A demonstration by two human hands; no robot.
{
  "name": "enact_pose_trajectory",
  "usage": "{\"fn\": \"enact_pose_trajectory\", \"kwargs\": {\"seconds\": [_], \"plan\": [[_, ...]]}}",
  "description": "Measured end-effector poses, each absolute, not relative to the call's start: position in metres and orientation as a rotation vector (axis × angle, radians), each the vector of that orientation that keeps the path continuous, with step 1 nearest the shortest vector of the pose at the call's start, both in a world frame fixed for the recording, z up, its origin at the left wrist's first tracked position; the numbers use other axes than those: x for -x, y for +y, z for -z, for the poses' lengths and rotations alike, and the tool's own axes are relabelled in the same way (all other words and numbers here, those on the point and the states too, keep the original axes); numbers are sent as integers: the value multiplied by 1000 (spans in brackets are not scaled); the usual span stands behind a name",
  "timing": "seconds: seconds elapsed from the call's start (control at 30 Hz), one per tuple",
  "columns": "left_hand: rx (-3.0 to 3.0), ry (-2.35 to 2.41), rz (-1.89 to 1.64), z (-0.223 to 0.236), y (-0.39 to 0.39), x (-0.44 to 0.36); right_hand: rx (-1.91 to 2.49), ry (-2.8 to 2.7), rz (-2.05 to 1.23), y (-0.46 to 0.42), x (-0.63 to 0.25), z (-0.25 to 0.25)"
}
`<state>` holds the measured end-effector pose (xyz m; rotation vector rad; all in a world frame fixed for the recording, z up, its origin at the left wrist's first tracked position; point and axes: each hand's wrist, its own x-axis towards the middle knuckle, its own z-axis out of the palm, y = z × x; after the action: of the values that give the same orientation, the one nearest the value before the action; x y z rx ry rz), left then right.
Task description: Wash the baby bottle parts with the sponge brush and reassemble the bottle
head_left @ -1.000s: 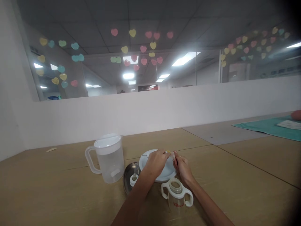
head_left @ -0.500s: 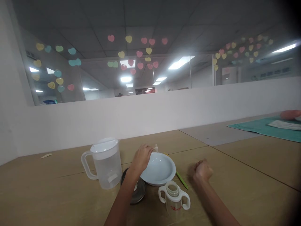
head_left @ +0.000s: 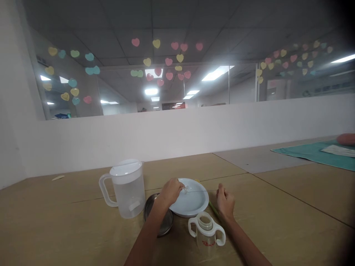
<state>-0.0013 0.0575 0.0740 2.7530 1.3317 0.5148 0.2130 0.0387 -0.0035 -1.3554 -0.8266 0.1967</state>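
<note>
The small clear piece (head_left: 186,189) sits over the bowl (head_left: 191,213), pinched in the fingertips of the left hand (head_left: 170,192); it looks light, probably soft and slick if wet, so its edge seems the surest hold. From the left, the left forearm slants across the metal dish (head_left: 166,223), wrist bent, knuckles up. Farther right, beyond the green stick (head_left: 214,210), the right hand (head_left: 225,202) is raised with fingers curled; whether it grips anything, I cannot tell.
</note>
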Motion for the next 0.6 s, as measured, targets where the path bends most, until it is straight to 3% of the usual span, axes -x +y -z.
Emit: {"fn": "enact_pose_trajectory", "kwargs": {"seconds": [0.6], "plan": [[-2878, 1270, -374, -52, 49, -12, 1431, -918, -148, 39, -210, 6]]}}
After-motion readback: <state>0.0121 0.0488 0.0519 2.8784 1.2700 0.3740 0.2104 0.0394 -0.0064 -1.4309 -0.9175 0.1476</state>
